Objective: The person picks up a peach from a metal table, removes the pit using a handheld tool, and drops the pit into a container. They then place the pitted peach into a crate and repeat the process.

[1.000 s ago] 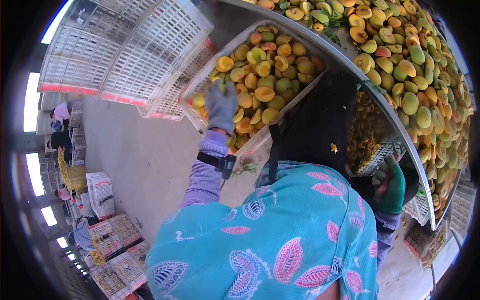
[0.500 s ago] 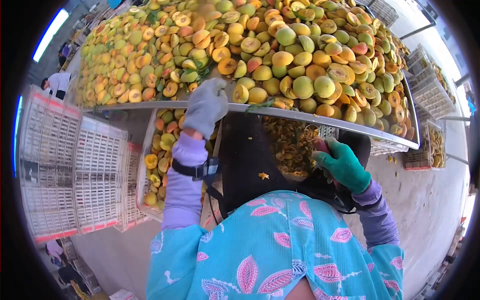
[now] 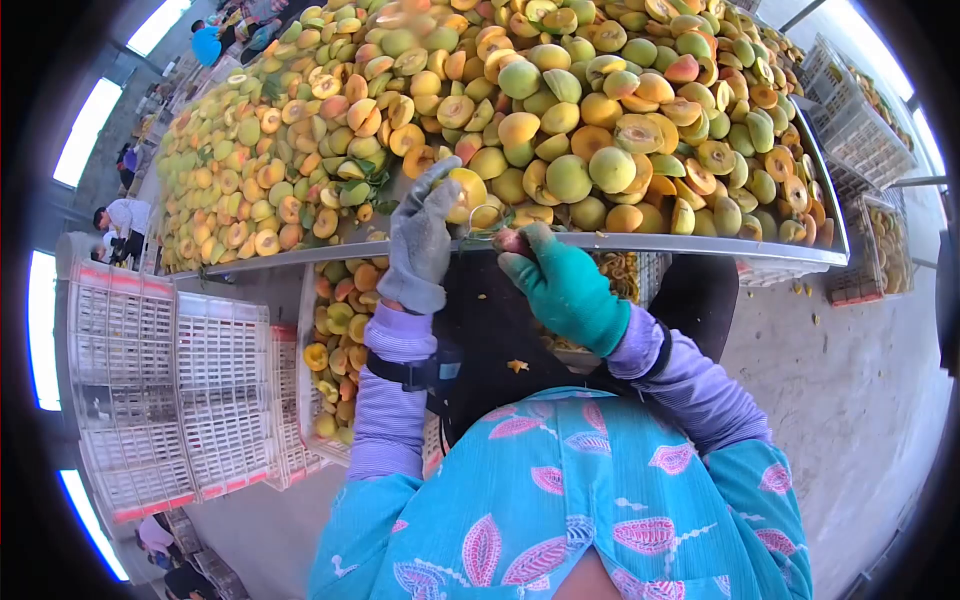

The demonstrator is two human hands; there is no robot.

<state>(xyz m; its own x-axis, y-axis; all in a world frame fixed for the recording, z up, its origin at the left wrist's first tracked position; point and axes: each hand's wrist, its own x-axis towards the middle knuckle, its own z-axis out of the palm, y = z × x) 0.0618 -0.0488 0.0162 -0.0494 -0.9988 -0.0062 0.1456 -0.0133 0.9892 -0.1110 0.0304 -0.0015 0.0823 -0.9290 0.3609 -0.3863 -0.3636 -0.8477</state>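
My left hand (image 3: 420, 238), in a grey glove, is at the near edge of the fruit-covered table, its fingers curled against a yellow peach half (image 3: 468, 192) whose cut face shows. Close to its right, my right hand (image 3: 570, 290) in a green glove grips a pitting tool (image 3: 512, 241) with a reddish handle. The tool's thin metal loop points left and sits just below the peach half, over the metal table rim (image 3: 640, 243). Halved and whole peaches (image 3: 560, 120) are heaped beyond both hands.
Below the table, a crate of peach halves (image 3: 340, 325) stands left of my legs, and cut scraps (image 3: 618, 275) lie in a container between them. White plastic crates (image 3: 120, 370) are stacked at left, more crates (image 3: 850, 120) at right. Another person (image 3: 125, 220) is at far left.
My right hand has come up and left from above the scraps to the table rim, bringing the tool beside my left hand. My left hand's fingers have stretched toward the peach half. The view has shifted.
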